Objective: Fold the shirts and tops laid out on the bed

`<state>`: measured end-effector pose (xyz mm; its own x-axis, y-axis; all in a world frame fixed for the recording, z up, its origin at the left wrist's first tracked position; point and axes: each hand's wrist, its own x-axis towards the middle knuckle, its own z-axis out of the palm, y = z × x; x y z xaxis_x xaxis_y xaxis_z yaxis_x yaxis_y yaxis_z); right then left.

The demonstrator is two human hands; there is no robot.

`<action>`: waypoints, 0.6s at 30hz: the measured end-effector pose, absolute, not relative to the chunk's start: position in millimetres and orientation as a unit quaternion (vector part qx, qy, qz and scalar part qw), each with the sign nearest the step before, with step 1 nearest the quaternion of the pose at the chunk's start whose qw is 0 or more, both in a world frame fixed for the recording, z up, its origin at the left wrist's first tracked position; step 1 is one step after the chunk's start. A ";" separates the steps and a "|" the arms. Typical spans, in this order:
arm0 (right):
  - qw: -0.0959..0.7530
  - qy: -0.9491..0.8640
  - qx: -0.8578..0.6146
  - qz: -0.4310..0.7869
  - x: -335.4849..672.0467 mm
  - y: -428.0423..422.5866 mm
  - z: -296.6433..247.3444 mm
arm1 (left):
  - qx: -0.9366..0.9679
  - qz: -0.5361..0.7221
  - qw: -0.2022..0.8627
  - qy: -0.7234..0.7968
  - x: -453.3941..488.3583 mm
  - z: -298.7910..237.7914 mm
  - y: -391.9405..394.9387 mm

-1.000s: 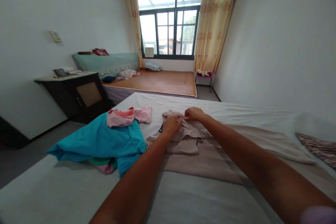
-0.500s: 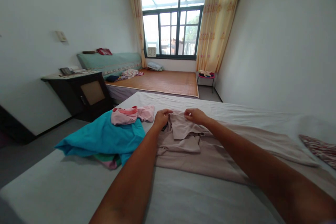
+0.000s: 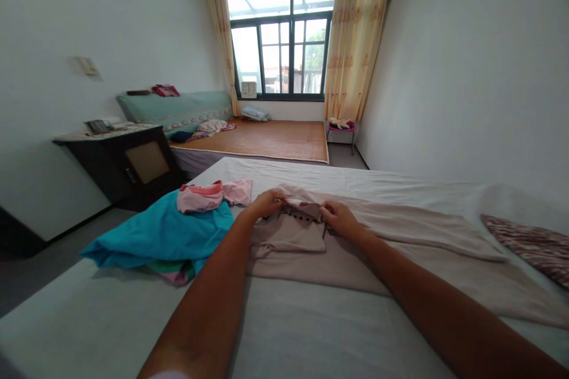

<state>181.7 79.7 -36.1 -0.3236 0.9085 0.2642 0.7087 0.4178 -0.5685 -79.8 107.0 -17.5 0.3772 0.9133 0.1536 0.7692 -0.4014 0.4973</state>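
Observation:
A beige garment (image 3: pixel 293 266) with long legs or sleeves lies stretched across the white-sheeted bed, reaching toward the right. At its left end my left hand (image 3: pixel 269 202) pinches the folded edge. My right hand (image 3: pixel 338 218) is closed on the same edge a short way to the right. Between the two hands the cloth is lifted and turned, and a row of dark dots (image 3: pixel 302 218) shows on it. Left of my left arm are a bright blue garment (image 3: pixel 164 237) and a pink garment (image 3: pixel 200 196) lying on top of it.
The white bed sheet (image 3: pixel 302 331) spreads under the clothes. A patterned brown-and-white cloth (image 3: pixel 527 249) lies at the right edge. Beyond stand a second bed with a brown mat (image 3: pixel 275 139), a dark cabinet (image 3: pixel 146 157) and a small stool (image 3: pixel 341 129) near the window.
My right hand has moved down and closed on the beige garment's edge. The cloth between my hands has been turned over, exposing the dotted row. The view has shifted slightly right.

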 end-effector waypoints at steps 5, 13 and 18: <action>0.274 -0.690 -0.586 0.323 199.5 92.2 -39.6 | 0.700 0.352 0.069 0.617 -70.8 -16.5 113.8; 0.279 -0.828 -0.486 0.023 203.0 76.6 -33.2 | 0.608 0.461 0.064 0.643 -105.6 -26.2 132.9; 0.149 -0.907 -0.386 0.077 195.0 65.1 -43.6 | 0.678 0.377 0.032 0.631 -94.7 -36.1 124.5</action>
